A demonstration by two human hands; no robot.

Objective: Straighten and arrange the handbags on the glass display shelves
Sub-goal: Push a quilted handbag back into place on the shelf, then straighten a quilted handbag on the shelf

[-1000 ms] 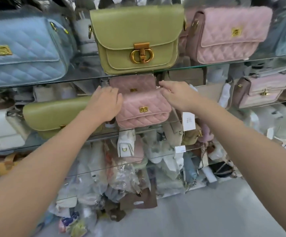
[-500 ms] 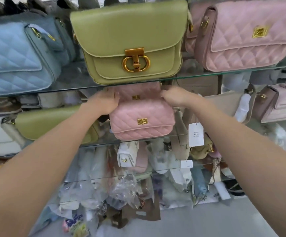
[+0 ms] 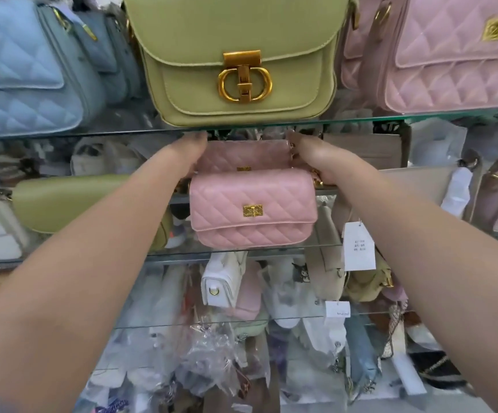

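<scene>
Pink rear bag sits between left hand and right hand; fingers hidden, cannot tell either grip.

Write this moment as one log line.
left hand: rear pink bag, left end | right hand: right end | front pink bag: upright

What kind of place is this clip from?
Probably a handbag shop: tiered glass shelves, displayed bags like the olive-green leather handbag with a gold clasp, a white paper price tag, plastic-wrapped stock below.

Pink quilted handbag, gold clasp; olive handbag above.
</scene>
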